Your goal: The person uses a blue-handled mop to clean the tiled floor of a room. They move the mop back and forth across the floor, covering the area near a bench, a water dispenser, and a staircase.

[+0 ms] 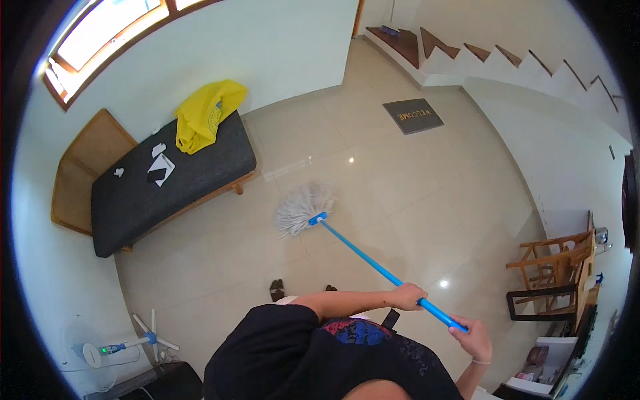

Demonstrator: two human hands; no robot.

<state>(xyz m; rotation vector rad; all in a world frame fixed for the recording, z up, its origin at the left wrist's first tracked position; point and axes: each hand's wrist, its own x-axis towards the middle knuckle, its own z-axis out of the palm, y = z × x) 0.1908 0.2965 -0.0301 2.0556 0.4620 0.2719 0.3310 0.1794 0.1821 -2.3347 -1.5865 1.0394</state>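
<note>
A string mop with a blue handle (367,257) slants across the tiled floor in front of me. Its grey-white strands (300,208) lie spread on the tiles, joined to the pole by a blue clamp (318,219). My left hand (409,297), its arm reaching across my body, is closed around the upper part of the pole. Close to the pole's top end, my right hand (473,339) grips it too, with a thin band on the wrist. My feet (277,289) show partly below the mop head.
A dark daybed (193,175) at the left bears a yellow cloth (210,115), papers and a phone. A doormat (413,116) lies far off before the stairs (467,57). Wooden stools (547,263) stand at the right; a white fan (93,353) stands at the lower left.
</note>
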